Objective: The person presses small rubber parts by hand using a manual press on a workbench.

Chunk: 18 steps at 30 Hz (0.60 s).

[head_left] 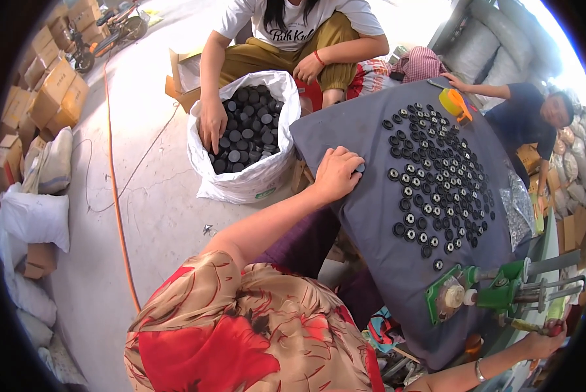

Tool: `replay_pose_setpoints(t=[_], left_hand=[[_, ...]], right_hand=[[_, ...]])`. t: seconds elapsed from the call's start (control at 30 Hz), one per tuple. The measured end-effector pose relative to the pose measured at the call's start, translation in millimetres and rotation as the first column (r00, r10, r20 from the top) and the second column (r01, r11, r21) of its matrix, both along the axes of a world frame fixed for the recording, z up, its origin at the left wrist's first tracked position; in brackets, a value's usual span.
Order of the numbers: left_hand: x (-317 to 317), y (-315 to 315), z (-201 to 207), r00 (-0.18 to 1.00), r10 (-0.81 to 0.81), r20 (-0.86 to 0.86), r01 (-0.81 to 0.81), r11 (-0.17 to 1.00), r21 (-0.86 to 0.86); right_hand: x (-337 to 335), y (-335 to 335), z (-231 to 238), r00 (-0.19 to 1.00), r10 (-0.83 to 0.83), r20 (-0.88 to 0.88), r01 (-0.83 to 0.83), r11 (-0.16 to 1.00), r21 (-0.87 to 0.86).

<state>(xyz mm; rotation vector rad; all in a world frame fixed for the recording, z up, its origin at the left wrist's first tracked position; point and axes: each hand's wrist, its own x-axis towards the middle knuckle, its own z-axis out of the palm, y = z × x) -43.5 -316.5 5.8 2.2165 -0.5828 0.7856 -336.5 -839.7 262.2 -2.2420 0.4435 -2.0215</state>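
Note:
My left hand (337, 173) rests at the left edge of the grey-covered table (378, 222). Its fingers are closed round a small dark round cap (360, 168), which shows at the fingertips. At the lower right my right hand (546, 343) grips the red-ended lever (528, 325) of a green hand press (502, 291), partly cut off by the dark rim. The press has a round pale head by a green plate. Many black rings with metal centres (436, 176) lie spread over the cloth, beyond my left hand.
Left of the table, a white sack (205, 157) holds black caps (247, 124); a seated person's hand (212, 124) reaches in. Another person (521, 117) leans at the far right, near an orange-and-yellow tape dispenser (455, 104). A clear bag of metal parts (518, 209) lies by the press.

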Motion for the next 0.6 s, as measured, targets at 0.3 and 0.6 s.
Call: replay_pose_setpoints(t=[0.3,0.6], left_hand=[[0,-1,0,1.0,0.006,0.004,-0.006,1.0,-0.004],[0,-1,-1,1.0,-0.007,-0.014,0.007,1.0,0.002]], right_hand=[[-9,-6,-3,0.996,0.073,-0.046,-0.074,0.997,-0.031],[9,30,2,0.999,0.023,0.048,-0.02,0.997,-0.077]])
